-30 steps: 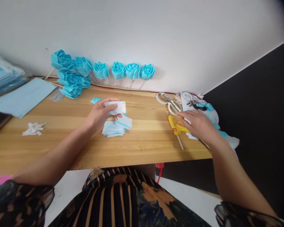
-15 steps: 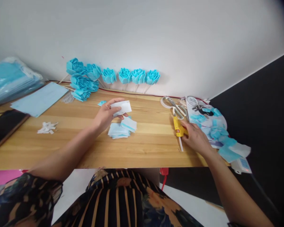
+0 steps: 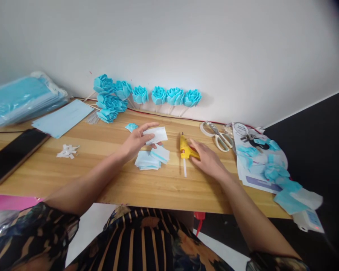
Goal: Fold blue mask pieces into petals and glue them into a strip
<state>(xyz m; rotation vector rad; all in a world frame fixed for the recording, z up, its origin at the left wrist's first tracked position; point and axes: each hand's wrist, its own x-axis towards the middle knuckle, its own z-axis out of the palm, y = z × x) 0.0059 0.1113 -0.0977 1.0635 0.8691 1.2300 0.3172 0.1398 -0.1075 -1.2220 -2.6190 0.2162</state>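
Between the thumb and fingers of my left hand (image 3: 137,142) is a small white rectangular piece of fabric (image 3: 157,134). Just below it lies a pile of similar pale blue and white pieces (image 3: 148,160) on the wooden table. My right hand (image 3: 205,156) is closed around the handle of a yellow glue gun (image 3: 184,146). Its nozzle points away from me, and a white glue stick (image 3: 185,167) sticks out of its back. Beyond my left hand sits a small blue folded piece (image 3: 131,127).
Several blue fabric flowers (image 3: 175,96) on sticks lean along the wall. White-handled scissors (image 3: 223,141) and a sheet with blue scraps (image 3: 254,178) lie right. At left are a phone (image 3: 15,154), white scraps (image 3: 67,151), a flat blue sheet (image 3: 63,118) and a plastic-wrapped stack (image 3: 25,99).
My right hand has brought the glue gun leftward from beside the scissors, closer to the pile. My left hand still holds the white piece. The whole view has shifted slightly.
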